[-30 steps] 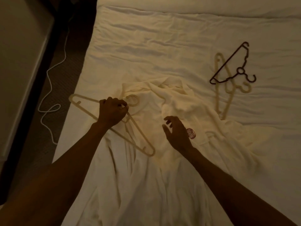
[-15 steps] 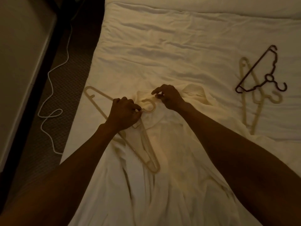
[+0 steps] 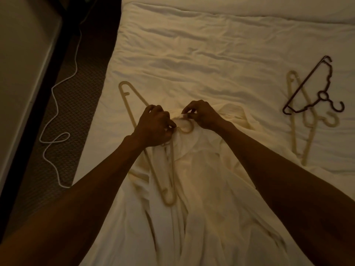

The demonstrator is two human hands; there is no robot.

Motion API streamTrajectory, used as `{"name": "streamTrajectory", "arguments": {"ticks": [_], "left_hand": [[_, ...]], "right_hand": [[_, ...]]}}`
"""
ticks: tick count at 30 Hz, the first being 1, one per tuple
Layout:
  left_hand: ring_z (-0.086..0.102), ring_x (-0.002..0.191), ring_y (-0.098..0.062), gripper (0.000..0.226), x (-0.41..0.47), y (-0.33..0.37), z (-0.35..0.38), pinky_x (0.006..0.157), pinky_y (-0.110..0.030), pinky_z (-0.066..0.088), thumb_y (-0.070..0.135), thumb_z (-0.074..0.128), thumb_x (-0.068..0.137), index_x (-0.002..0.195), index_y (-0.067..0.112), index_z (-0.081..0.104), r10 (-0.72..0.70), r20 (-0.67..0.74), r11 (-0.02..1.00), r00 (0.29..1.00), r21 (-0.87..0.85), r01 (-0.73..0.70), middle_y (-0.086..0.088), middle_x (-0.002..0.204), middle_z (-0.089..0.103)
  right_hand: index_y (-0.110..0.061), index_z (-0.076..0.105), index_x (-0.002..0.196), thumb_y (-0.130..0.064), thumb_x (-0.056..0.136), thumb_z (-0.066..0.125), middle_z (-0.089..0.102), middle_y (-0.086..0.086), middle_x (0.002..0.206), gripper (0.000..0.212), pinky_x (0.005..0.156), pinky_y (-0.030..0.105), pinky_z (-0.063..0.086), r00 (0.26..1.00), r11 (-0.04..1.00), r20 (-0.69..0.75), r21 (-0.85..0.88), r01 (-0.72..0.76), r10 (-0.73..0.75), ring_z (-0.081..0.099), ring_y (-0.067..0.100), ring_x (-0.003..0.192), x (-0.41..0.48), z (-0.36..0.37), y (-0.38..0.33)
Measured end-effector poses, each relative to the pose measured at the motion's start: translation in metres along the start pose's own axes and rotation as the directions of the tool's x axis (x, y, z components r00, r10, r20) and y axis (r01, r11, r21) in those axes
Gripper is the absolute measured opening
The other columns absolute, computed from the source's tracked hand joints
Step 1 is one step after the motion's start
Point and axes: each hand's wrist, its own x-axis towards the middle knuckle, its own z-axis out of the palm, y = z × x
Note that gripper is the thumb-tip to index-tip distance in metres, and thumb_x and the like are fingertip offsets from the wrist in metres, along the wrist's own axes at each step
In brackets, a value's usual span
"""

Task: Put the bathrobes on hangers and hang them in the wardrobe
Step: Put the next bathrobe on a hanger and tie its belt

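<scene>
A cream bathrobe [image 3: 207, 179] lies spread on the bed, its collar end toward the far side. On its left part rests a beige plastic hanger [image 3: 163, 175], one arm reaching out to the left over the sheet. My left hand [image 3: 153, 127] grips this hanger at its neck, just below the hook. My right hand [image 3: 201, 114] pinches the robe's collar cloth right beside the hook. The two hands nearly touch.
The bed [image 3: 211, 54] with a wrinkled white sheet fills the view. At the right lie a dark hanger [image 3: 311, 91] and a beige hanger [image 3: 299, 120] under it. A white cable [image 3: 55, 120] snakes over the dark carpet at the left, beside a pale furniture panel [image 3: 23, 64].
My right hand moved from the robe's chest up to the collar and took hold of the cloth by the hook. My left hand kept its grip on the hanger.
</scene>
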Motion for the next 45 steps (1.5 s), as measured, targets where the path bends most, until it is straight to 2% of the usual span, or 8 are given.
{"name": "streamTrajectory", "arguments": {"ticks": [6, 10, 16, 20, 28, 34, 38, 45], "left_hand": [[0.053, 0.092, -0.023, 0.02, 0.015, -0.001, -0.01, 0.094, -0.04, 0.034, 0.036, 0.063, 0.081, 0.088, 0.026, 0.08, -0.002, -0.098, 1.0, 0.995, 0.003, 0.002, 0.007, 0.081, 0.069], [0.053, 0.097, -0.024, 0.018, 0.017, -0.01, -0.01, 0.095, -0.044, 0.03, 0.037, 0.065, 0.083, 0.089, 0.027, 0.078, -0.27, -0.197, 0.963, 0.942, -0.074, 0.26, 0.007, 0.085, 0.07], [0.051, 0.112, -0.025, 0.026, 0.016, 0.0, 0.007, 0.095, -0.043, 0.03, 0.048, 0.06, 0.09, 0.104, 0.03, 0.073, -0.548, -0.093, 0.836, 0.831, -0.064, 0.545, 0.003, 0.104, 0.071], [0.052, 0.108, -0.025, 0.038, -0.008, 0.017, 0.015, 0.089, -0.042, 0.042, 0.052, 0.059, 0.086, 0.109, 0.024, 0.068, -0.246, -0.217, 0.969, 0.945, -0.053, 0.24, -0.001, 0.11, 0.062], [0.045, 0.106, -0.009, 0.064, -0.058, 0.037, 0.005, 0.09, -0.039, 0.036, 0.09, 0.049, 0.064, 0.096, 0.041, 0.073, 0.023, 0.254, 0.998, 0.967, -0.056, -0.009, 0.016, 0.105, 0.055], [0.048, 0.114, -0.016, 0.027, -0.048, 0.051, -0.005, 0.081, -0.033, 0.022, 0.051, 0.059, 0.092, 0.113, 0.039, 0.07, 0.028, 0.448, 1.0, 0.894, -0.008, -0.028, 0.012, 0.109, 0.062], [0.05, 0.111, -0.019, 0.028, -0.033, 0.065, -0.008, 0.081, -0.033, 0.032, 0.031, 0.056, 0.098, 0.123, 0.036, 0.067, 0.015, 0.447, 0.999, 0.895, -0.05, 0.008, 0.005, 0.107, 0.06], [0.051, 0.116, -0.02, 0.038, -0.023, 0.105, -0.003, 0.078, -0.03, 0.038, 0.02, 0.048, 0.101, 0.133, 0.039, 0.058, -0.083, 0.47, 0.996, 0.879, 0.009, 0.089, 0.004, 0.119, 0.057]], "right_hand": [[-0.016, 0.076, 0.094, -0.025, 0.084, 0.073, 0.064, 0.005, 0.1, 0.014, 0.075, 0.03, 0.045, 0.995, 1.0, -0.096, 0.014, 0.0, 0.002, 0.059, 0.017, 0.083, 0.0, -0.016, -0.006], [-0.015, 0.072, 0.102, -0.025, 0.086, 0.071, 0.06, 0.006, 0.108, 0.02, 0.069, 0.02, 0.037, 0.989, 0.999, -0.15, 0.039, -0.009, 0.015, 0.056, 0.015, 0.09, -0.008, -0.022, -0.007], [-0.019, 0.053, 0.121, -0.052, 0.082, 0.068, 0.05, 0.01, 0.124, 0.054, 0.093, 0.042, 0.044, 0.939, 0.927, -0.136, -0.165, -0.336, 0.316, 0.049, 0.028, 0.114, -0.038, -0.02, 0.025], [-0.015, 0.051, 0.115, -0.05, 0.078, 0.073, 0.047, 0.011, 0.12, 0.055, 0.089, 0.042, 0.043, 0.924, 0.879, -0.228, -0.302, -0.368, 0.308, 0.047, 0.03, 0.111, -0.065, -0.013, 0.031], [-0.02, 0.049, 0.077, -0.053, 0.081, 0.069, 0.058, -0.001, 0.079, 0.038, 0.066, 0.034, 0.041, 0.894, 0.861, -0.263, -0.272, -0.43, 0.363, 0.059, 0.025, 0.078, -0.117, -0.019, 0.041], [-0.026, 0.06, 0.089, -0.079, 0.069, 0.06, 0.059, -0.006, 0.091, 0.057, 0.078, 0.035, 0.048, 0.904, 0.793, 0.028, -0.492, -0.359, 0.426, 0.06, 0.02, 0.088, -0.159, -0.019, 0.035], [-0.024, 0.063, 0.11, -0.047, 0.086, 0.064, 0.059, 0.0, 0.117, 0.034, 0.088, 0.036, 0.048, 0.891, 0.755, 0.098, -0.576, -0.313, 0.443, 0.058, 0.023, 0.106, -0.179, -0.027, 0.039], [-0.013, 0.055, 0.105, -0.026, 0.098, 0.052, 0.064, 0.011, 0.106, 0.015, 0.079, 0.035, 0.045, 0.863, 0.863, 0.007, -0.002, -0.506, 0.506, 0.055, 0.025, 0.089, -0.208, -0.09, 0.031]]}}
